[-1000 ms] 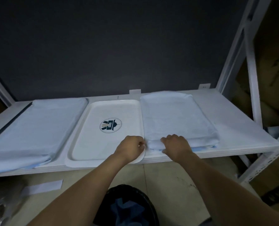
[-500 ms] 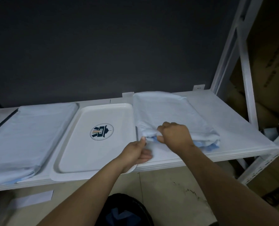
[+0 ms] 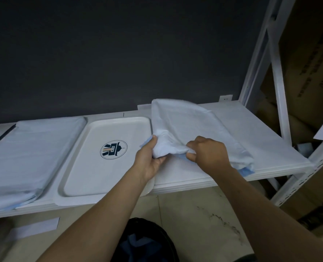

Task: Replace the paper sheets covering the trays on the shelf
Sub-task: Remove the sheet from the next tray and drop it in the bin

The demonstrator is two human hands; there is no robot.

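Stripping step. Left grip (image 3: 149,157) and right grip (image 3: 208,154) both clamped on near-left corner of the right-hand paper sheet (image 3: 191,121), bunched up off the shelf (image 3: 260,133). Next, probably: peel it clear of far corners.

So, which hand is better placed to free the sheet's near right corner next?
Right, likely: the right hand pinches the sheet nearest that tucked corner, while the left hand grips its bunched left end.

Left hand (image 3: 149,162) and right hand (image 3: 208,154) are bare, forearms (image 3: 102,214) likewise.
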